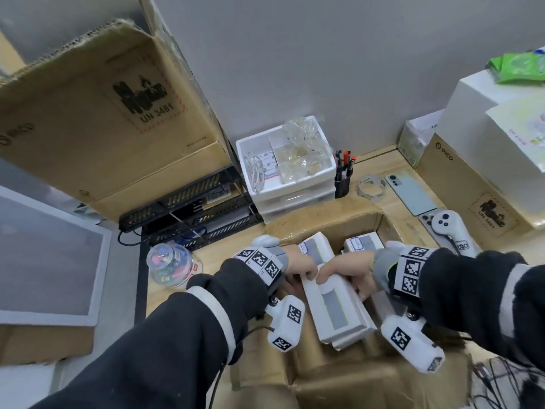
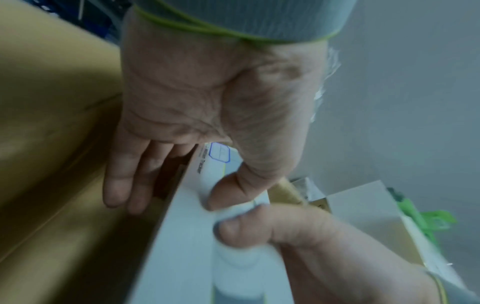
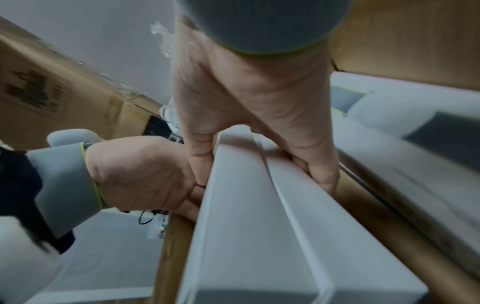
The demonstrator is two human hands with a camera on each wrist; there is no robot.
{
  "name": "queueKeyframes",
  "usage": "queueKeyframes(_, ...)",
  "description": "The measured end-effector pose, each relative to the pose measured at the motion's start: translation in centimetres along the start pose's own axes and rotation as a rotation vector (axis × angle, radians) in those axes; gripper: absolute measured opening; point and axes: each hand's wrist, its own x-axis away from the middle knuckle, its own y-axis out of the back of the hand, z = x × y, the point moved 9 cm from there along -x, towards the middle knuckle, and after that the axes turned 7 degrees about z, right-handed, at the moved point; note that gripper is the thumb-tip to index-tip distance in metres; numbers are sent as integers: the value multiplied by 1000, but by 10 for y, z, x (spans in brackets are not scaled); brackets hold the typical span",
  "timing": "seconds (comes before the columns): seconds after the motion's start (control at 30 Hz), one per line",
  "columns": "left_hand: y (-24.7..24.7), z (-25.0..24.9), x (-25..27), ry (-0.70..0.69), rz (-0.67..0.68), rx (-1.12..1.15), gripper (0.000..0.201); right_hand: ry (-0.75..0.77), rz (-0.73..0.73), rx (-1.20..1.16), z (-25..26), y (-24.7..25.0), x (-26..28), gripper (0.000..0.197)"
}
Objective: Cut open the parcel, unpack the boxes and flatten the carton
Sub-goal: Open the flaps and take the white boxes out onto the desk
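Note:
An open brown carton [image 1: 392,228] stands on the desk in front of me with several white boxes in it. My left hand [image 1: 300,265] and right hand [image 1: 345,268] both grip the far end of a pair of long white boxes [image 1: 333,308] that tilts up out of the carton. In the left wrist view my left thumb [image 2: 226,191] presses on the box top [image 2: 182,246] while the fingers [image 2: 124,185] run down its side. The right wrist view shows the right hand's thumb [image 3: 197,156] and fingers [image 3: 319,170] clamping the pair [image 3: 246,226]. More white boxes [image 1: 317,246] stay inside.
A large brown carton [image 1: 103,113] leans at the back left above black trays [image 1: 191,208]. White drawers [image 1: 286,172], a pen pot [image 1: 342,181], a tape roll [image 1: 371,185], a phone [image 1: 411,191] and a white controller [image 1: 451,228] line the back. A plastic jar [image 1: 171,264] stands left.

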Motion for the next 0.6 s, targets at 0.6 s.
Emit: queueKeyframes(0.6, 176, 119, 107, -498, -417, 1115, 33, 318, -169, 366, 202, -44, 57, 44)
